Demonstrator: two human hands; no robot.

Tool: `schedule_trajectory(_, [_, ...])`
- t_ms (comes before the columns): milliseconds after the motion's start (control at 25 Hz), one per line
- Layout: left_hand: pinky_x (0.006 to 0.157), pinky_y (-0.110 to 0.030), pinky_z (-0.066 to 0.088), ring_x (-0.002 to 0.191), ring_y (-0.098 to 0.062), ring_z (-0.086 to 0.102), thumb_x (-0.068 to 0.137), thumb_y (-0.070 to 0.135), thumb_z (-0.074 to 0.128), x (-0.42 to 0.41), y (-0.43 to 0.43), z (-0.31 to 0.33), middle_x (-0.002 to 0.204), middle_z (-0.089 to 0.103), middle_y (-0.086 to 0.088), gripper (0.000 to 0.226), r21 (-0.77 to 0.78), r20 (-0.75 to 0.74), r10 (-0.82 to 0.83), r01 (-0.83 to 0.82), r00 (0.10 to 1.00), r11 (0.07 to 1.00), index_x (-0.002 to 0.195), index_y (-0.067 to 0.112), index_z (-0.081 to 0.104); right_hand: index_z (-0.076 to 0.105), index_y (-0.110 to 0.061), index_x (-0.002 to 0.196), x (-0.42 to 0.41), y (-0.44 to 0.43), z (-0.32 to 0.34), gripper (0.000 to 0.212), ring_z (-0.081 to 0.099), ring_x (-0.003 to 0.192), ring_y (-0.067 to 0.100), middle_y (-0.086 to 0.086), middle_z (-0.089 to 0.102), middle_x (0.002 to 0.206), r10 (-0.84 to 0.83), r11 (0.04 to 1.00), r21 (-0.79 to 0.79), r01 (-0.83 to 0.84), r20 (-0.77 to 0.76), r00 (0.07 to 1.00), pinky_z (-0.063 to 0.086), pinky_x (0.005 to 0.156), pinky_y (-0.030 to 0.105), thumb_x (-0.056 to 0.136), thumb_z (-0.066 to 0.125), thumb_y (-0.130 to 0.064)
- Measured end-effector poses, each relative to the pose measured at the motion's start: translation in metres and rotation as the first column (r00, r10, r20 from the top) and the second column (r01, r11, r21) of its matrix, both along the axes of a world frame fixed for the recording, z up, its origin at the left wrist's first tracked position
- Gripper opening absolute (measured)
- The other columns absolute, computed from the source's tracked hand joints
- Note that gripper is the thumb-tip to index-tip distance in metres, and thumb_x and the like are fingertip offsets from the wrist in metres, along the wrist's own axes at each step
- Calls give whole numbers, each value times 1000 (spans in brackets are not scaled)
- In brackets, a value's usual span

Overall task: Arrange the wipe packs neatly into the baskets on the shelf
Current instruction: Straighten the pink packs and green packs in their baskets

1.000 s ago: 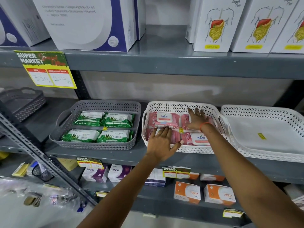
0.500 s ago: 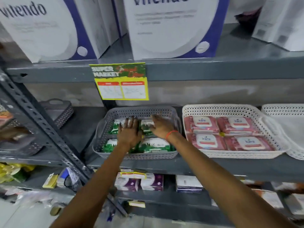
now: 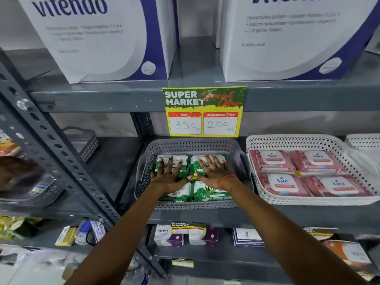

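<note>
Both my hands are lying flat in the grey basket point(image 3: 144, 171), palms down, fingers spread, gripping nothing. Left hand point(image 3: 167, 175) is pressing on the left green wipe packs point(image 3: 211, 193), right hand point(image 3: 213, 173) on the right ones. Four green packs are sitting two by two, filling the basket floor almost wall to wall. An orange band point(image 3: 225, 181) is sitting on my right wrist.

Around: a yellow price card point(image 3: 203, 111) is hanging from the upper shelf edge point(image 3: 102, 99), just above the basket's back wall. Big white-and-blue boxes point(image 3: 98, 38) are standing on that upper shelf. A slanted perforated steel post point(image 3: 59, 149) is crossing in front on the left, near my left forearm. A white basket point(image 3: 287, 140) is sitting just beside the grey one on the right, holding four pink wipe packs point(image 3: 275, 161) two by two. Another white basket point(image 3: 364, 140) is showing at the far right edge. A second grey basket point(image 3: 86, 140) is standing well back on the left.

Room: bare shelf is lying open left of the grey basket; little headroom under the card.

Materials: baskets are plastic lattice with rounded corners and side handles; packs are soft glossy film with label flaps; shelf is painted grey metal. Small boxes point(image 3: 168, 235) are lining the shelf below.
</note>
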State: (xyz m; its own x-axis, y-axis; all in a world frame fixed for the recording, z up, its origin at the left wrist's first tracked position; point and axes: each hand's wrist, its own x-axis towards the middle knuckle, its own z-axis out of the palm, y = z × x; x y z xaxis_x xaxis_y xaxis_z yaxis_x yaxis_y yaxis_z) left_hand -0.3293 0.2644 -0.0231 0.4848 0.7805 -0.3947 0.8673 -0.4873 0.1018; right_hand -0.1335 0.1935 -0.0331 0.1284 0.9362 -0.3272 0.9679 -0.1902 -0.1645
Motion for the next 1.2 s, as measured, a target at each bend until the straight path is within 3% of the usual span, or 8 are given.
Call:
schedule_trajectory(200, [109, -66, -9, 144, -32, -14, 88, 70, 16, 5, -8, 16, 158, -16, 2, 69, 43, -5, 49, -48, 999, 998, 147, 39, -2, 0, -32, 153, -7, -8, 27, 65, -13, 150, 23, -1, -13, 163, 1, 1000, -10, -1, 0, 1000, -7, 121, 54, 97, 20, -57])
schedule_trajectory(280, [109, -67, -4, 145, -28, 11, 95, 52, 27, 17, -19, 26, 158, 18, -7, 58, 202, 51, 26, -36, 998, 979, 146, 24, 26, 22, -20, 151, -3, -17, 47, 59, 13, 149, 29, 8, 14, 162, -7, 997, 81, 6, 8, 1000, 11, 121, 54, 99, 30, -46])
schedule_trajectory(400, [103, -53, 36, 96, -33, 63, 98, 35, 38, 55, -50, 50, 98, 68, -18, 37, 497, 286, -126, -35, 950, 867, 102, 9, 64, 58, -9, 121, 18, -39, 80, 41, 58, 117, 35, 20, 62, 126, -76, 925, 374, 66, 11, 997, 48, 96, 42, 97, 40, -37])
schedule_trajectory(520, [70, -39, 49, 74, -38, 65, 95, 31, 44, 118, -85, 76, 81, 69, -22, 32, 526, 413, -220, -35, 884, 850, 89, 8, 66, 68, -7, 101, 67, -67, 96, 36, 66, 99, 38, 24, 69, 107, -206, 820, 549, 162, 18, 978, 53, 81, 38, 93, 47, -34])
schedule_trajectory(680, [69, -43, 49, 85, -42, 64, 95, 25, 46, 217, -131, 74, 93, 69, -26, 27, 468, 526, -256, -24, 811, 883, 98, 5, 64, 64, -8, 110, 166, -110, 79, 29, 63, 108, 36, 21, 67, 116, -324, 832, 485, 269, 31, 946, 52, 88, 40, 92, 51, -27])
schedule_trajectory(880, [116, -47, 13, 144, -31, 12, 97, 46, 34, 289, -151, 28, 159, 12, -7, 60, 190, 184, -173, 138, 968, 972, 148, 18, 20, 12, -16, 153, 263, -159, 40, 75, 3, 150, 30, 10, 2, 163, -318, 945, 97, 313, 44, 947, 12, 120, 48, 92, 45, -46])
schedule_trajectory(1000, [115, -58, -5, 144, -30, -14, 89, 69, 23, 299, -152, 12, 158, -17, 4, 73, 42, 94, -95, 91, 991, 995, 148, 36, -3, -3, -30, 153, 283, -170, 25, 66, -15, 149, 31, 6, -18, 161, -222, 975, 21, 221, 55, 973, 0, 121, 53, 98, 28, -49])
schedule_trajectory(1200, [114, -60, -1, 145, -29, -10, 86, 73, 25, 293, -150, 9, 158, -16, 5, 76, 57, 111, -128, 123, 986, 991, 148, 38, -3, -5, -32, 152, 282, -174, 20, 60, -20, 147, 31, 5, -22, 160, -189, 981, 44, 189, -6, 982, -7, 121, 53, 100, 21, -45])
